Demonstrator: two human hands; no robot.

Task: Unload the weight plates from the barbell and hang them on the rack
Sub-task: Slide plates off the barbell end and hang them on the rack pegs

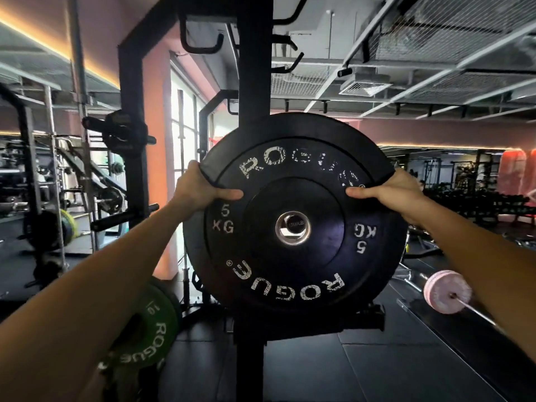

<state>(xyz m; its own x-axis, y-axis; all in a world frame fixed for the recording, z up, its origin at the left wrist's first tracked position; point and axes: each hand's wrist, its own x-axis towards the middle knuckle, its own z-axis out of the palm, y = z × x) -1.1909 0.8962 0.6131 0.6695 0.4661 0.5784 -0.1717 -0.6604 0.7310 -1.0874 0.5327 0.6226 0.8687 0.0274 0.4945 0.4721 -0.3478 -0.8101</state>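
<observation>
Black 5 kg bumper plate (293, 216) sits between both hands, face toward the person, its centre hole below the thumbs. Left hand (200, 190) and right hand (390, 195) grip opposite upper rims, equally near. Rack upright (251, 82) stands directly behind.

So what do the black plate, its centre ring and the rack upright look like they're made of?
Black plate: likely rubber, matte, with worn white printed lettering. Centre ring: polished metal, probably steel, bright and reflective. Rack upright: apparently painted or coated metal, flat black square section. Both the left hand and right hand grip the plate's rim.
</observation>
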